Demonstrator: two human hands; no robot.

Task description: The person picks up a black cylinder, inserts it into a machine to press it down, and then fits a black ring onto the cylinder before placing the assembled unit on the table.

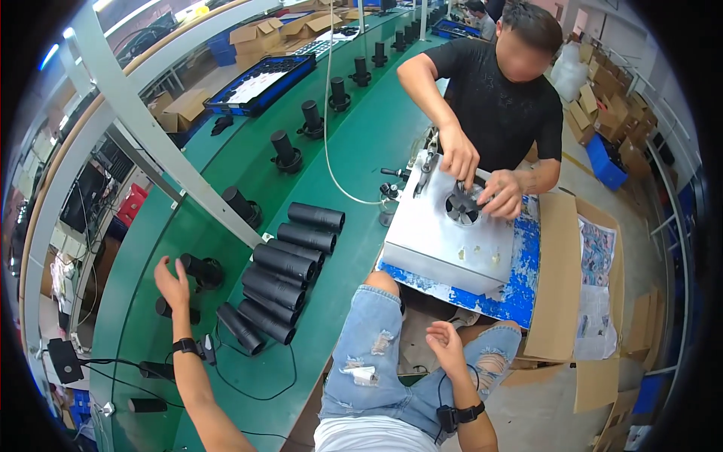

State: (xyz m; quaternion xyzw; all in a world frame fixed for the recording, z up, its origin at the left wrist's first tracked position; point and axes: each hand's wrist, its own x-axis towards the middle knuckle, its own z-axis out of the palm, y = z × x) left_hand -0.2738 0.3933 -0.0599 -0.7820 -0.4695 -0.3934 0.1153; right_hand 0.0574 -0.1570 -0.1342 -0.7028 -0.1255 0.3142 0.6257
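Note:
My left hand (173,283) is over the left side of the green bench, its fingers apart and nothing in them. Its thumb is beside a black cylindrical part with a round flanged base (202,271); whether they touch I cannot tell. Just below it lies another short black cylinder (178,310), partly behind my wrist. My right hand (447,348) hovers over my right thigh, palm turned inward, fingers loosely apart, holding nothing. Between my two arms, several smooth black tubes (280,288) lie side by side on the bench.
Similar black flanged parts (285,152) line the green bench (248,392) going away. Across from me, a person in black (503,113) handles a black part on a silver metal box (444,248). A white post (177,162) crosses the bench. An opened carton (556,279) stands right.

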